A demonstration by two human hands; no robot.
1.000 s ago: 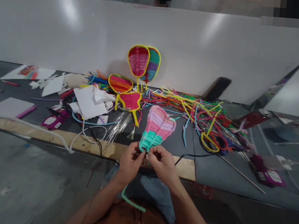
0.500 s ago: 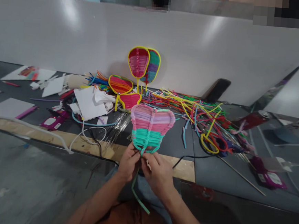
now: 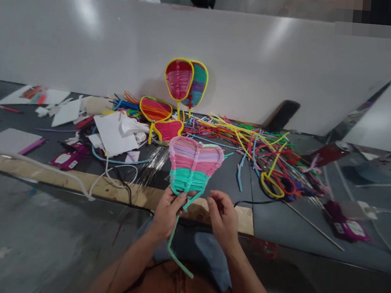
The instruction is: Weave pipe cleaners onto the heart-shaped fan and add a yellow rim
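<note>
A hand fan made of pipe cleaners (image 3: 188,180), pink and lilac above and turquoise below, stands upright in front of me. My left hand (image 3: 166,213) pinches it at its lower end. A turquoise end sticks out at the bottom right of the fan, and a long pale green pipe cleaner (image 3: 170,248) hangs below my fingers. To the right, apart from the fan, my right hand (image 3: 224,218) is held with bent fingers and the thumb away from them; nothing shows in it.
Yellow-rimmed fans (image 3: 179,82) lean on the white partition (image 3: 122,46). Loose pipe cleaners (image 3: 230,131) are heaped at the back. On the left lie white papers (image 3: 110,133) and a purple glue gun (image 3: 68,157); another purple glue gun (image 3: 347,224), a can (image 3: 332,153) and a phone (image 3: 283,116) are to the right.
My right hand has let go of the fan's base and moved right. The fan stays in my left hand, and a turquoise end now shows loose at its lower right.
</note>
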